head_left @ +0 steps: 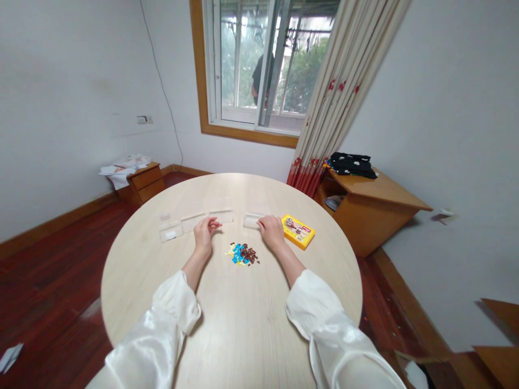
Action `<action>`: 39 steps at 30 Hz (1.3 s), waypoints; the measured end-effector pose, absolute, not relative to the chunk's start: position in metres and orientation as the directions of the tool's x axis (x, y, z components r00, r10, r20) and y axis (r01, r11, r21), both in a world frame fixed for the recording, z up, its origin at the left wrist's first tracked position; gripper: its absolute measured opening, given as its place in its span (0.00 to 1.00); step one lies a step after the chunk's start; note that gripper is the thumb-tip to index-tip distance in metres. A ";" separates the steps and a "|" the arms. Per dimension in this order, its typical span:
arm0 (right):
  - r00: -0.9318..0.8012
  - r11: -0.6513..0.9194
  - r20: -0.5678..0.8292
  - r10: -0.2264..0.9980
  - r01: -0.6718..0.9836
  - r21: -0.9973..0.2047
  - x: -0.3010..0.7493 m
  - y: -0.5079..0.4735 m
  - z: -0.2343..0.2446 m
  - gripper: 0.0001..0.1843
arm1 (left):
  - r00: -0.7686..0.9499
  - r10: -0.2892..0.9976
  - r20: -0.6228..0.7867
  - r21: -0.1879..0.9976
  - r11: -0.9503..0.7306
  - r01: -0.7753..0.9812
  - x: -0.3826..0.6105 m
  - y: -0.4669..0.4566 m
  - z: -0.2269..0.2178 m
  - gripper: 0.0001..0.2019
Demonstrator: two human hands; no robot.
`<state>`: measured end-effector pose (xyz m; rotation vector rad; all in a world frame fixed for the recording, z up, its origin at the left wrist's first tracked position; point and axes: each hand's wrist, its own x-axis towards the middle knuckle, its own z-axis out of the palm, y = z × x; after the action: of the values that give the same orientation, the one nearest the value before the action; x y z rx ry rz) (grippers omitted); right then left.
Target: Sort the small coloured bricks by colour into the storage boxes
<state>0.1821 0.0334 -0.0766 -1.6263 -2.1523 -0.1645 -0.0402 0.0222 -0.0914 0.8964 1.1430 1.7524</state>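
It looked like a home — a patterned curtain (328, 108) hung by the window (265, 75), drawers (148, 182) stood on reddish floorboards (52, 265).

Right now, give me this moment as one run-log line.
left hand: beside clear trays | right hand: at another clear tray | small pieces: piled on table | yellow box: beside right hand

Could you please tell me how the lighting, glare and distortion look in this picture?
Head view: daylight beyond the window, with bright, washed-out patches; head view: shiny highlights on the white sleeves; head view: clear plastic boxes fade into the pale table; head view: wide-angle stretching seems to make the wooden cabinet lean.
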 end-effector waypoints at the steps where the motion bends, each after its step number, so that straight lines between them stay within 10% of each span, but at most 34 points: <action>1: -0.220 0.303 0.395 0.892 0.939 -0.161 0.182 0.035 -0.078 0.12 | -0.397 0.906 0.146 0.946 -0.245 -0.214 -0.042 0.023 -0.093 0.14; 13: -0.171 0.233 0.336 0.926 0.960 -0.156 0.191 0.031 -0.071 0.16 | -0.249 0.837 0.488 0.849 -0.390 0.356 -0.042 0.023 -0.104 0.09; 21: 0.105 -0.091 0.144 0.984 0.990 -0.106 0.272 0.011 -0.064 0.44 | -0.209 0.801 0.561 0.782 -0.430 0.451 -0.040 0.023 -0.107 0.09; 29: 0.167 -0.160 0.033 0.985 0.973 -0.165 0.276 0.008 -0.070 0.39 | -0.231 0.762 0.604 0.756 -0.458 0.467 -0.038 0.010 -0.100 0.09; 34: 0.171 -0.147 0.060 0.983 0.946 -0.288 0.266 0.000 -0.060 0.40 | -0.291 0.793 0.536 0.840 -0.464 0.282 -0.025 -0.001 -0.088 0.09; 39: 0.046 0.047 0.198 0.979 0.899 -0.436 0.217 -0.027 -0.043 0.40 | -0.092 0.995 0.044 0.925 -0.076 -0.372 0.002 -0.015 -0.077 0.20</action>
<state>0.2167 -0.0270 -0.0432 -1.8829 -1.8839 0.2388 0.0019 -0.0150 -0.0773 0.9216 0.9461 1.4711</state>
